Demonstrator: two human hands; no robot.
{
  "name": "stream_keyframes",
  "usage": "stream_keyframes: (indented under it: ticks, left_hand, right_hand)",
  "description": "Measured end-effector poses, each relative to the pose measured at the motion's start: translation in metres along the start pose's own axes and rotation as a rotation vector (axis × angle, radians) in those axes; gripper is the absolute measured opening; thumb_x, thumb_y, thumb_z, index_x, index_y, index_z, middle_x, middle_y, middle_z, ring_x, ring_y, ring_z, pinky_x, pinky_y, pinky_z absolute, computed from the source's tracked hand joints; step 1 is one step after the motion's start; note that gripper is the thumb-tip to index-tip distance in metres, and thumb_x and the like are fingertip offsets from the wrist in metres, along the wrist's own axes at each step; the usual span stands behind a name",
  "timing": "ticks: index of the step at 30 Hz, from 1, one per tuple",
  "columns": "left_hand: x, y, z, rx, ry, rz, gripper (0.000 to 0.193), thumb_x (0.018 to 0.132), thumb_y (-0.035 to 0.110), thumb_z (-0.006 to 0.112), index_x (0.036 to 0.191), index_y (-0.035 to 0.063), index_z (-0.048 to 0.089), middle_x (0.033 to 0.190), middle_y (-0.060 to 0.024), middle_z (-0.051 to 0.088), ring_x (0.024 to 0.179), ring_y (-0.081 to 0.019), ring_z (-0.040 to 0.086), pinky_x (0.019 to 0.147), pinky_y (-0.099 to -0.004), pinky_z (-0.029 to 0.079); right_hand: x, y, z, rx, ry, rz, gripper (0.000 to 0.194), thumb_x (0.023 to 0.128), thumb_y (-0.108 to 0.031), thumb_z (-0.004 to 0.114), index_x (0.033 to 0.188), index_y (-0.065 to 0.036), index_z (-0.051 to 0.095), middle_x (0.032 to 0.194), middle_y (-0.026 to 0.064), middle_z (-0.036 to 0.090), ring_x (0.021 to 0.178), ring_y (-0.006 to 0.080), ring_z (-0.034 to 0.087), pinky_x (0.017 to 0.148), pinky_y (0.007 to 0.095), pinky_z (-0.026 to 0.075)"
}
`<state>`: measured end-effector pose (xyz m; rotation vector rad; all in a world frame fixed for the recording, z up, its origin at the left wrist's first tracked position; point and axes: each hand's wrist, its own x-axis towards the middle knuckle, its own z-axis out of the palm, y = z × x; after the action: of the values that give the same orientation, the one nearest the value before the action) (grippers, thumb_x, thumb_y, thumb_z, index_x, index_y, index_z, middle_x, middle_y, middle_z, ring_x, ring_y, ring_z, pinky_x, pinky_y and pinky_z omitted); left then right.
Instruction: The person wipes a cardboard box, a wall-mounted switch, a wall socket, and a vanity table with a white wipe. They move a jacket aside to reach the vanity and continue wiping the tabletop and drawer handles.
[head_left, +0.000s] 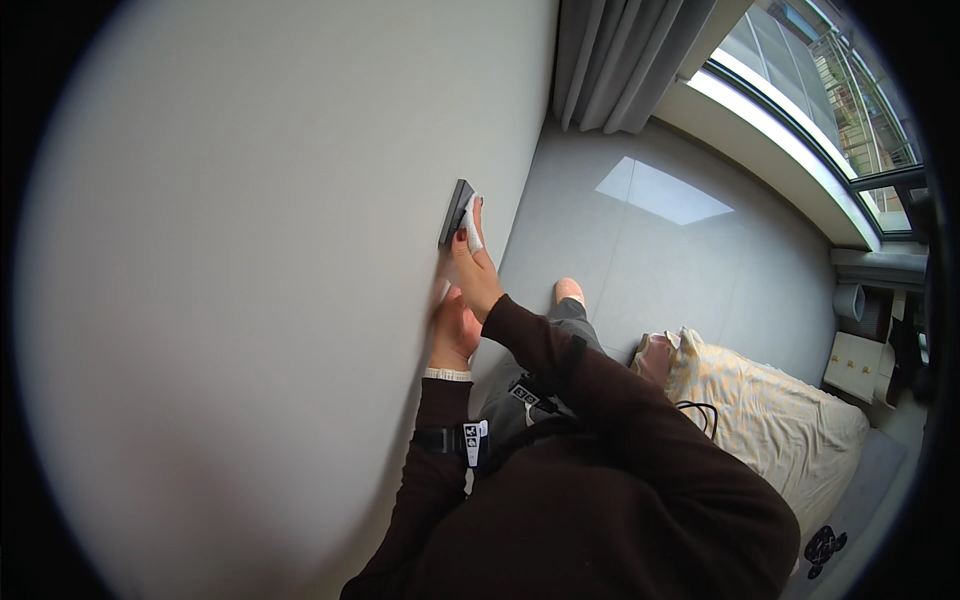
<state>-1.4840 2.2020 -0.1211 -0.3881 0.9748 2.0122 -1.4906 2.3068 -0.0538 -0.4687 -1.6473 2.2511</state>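
Note:
A dark grey rectangular panel (453, 214), which looks like a wall switch plate, stands out from the pale wall (247, 225). My right hand (478, 279) is up against its right side, thumb on the panel's lower edge. Between that hand's fingers and the panel is a white tissue or cloth (474, 229). Just below, my left hand (454, 330) is raised close to the wall. Its fingers are partly hidden behind my right hand, so whether they hold or touch anything cannot be made out.
Grey curtains (626, 67) hang at the wall's far end, beside a window (825, 97). Grey tiled floor (675, 262) lies to the right. A bed with a cream patterned cover (772, 405) is behind my right arm, and a white drawer cabinet (855, 366) stands beyond it.

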Motion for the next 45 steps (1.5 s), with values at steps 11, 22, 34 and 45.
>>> stream_keyframes:
  ticks: [11,22,34,45]
  left_hand:
    - [-0.001,0.002,0.009,0.026,-0.042,0.024,0.055,0.102,0.023,0.045,0.149,-0.0005,0.03,0.141,-0.0098,0.046,0.13,-0.0207,0.045,0.107,-0.0342,0.038]
    - [0.007,-0.01,-0.003,0.029,-0.121,0.023,0.056,0.103,0.038,0.041,0.145,0.0015,0.037,0.145,-0.0139,0.046,0.133,-0.0274,0.045,0.112,-0.0433,0.037]
    - [0.065,-0.029,0.177,-0.14,-0.429,-0.2,0.052,0.101,0.042,0.047,0.14,0.0069,0.045,0.139,-0.0088,0.051,0.127,-0.025,0.05,0.105,-0.0437,0.045]
    - [0.127,-0.232,0.474,0.374,-0.906,-0.712,0.053,0.108,0.042,0.028,0.134,0.0016,0.051,0.13,-0.0083,0.06,0.121,-0.02,0.057,0.105,-0.0371,0.044]
  right_hand:
    - [-0.034,0.002,0.009,-0.188,-0.116,-0.214,0.074,0.104,-0.027,0.041,0.156,-0.005,-0.007,0.164,0.0158,-0.01,0.151,0.0296,-0.007,0.121,0.0387,0.003]
    - [-0.02,0.062,0.01,0.189,0.126,0.42,0.073,0.101,-0.055,0.036,0.158,-0.025,0.003,0.162,0.0196,0.013,0.151,0.0317,0.008,0.119,0.0386,0.014]
    - [-0.026,-0.136,-0.178,1.006,-0.151,0.284,0.05,0.102,-0.045,0.048,0.13,-0.004,0.051,0.124,0.0085,0.06,0.115,0.0232,0.06,0.104,0.0415,0.046]
    - [-0.13,-0.22,-0.507,0.893,0.499,-0.128,0.039,0.101,-0.035,0.053,0.128,-0.007,0.055,0.121,0.0067,0.063,0.111,0.0198,0.063,0.094,0.036,0.053]
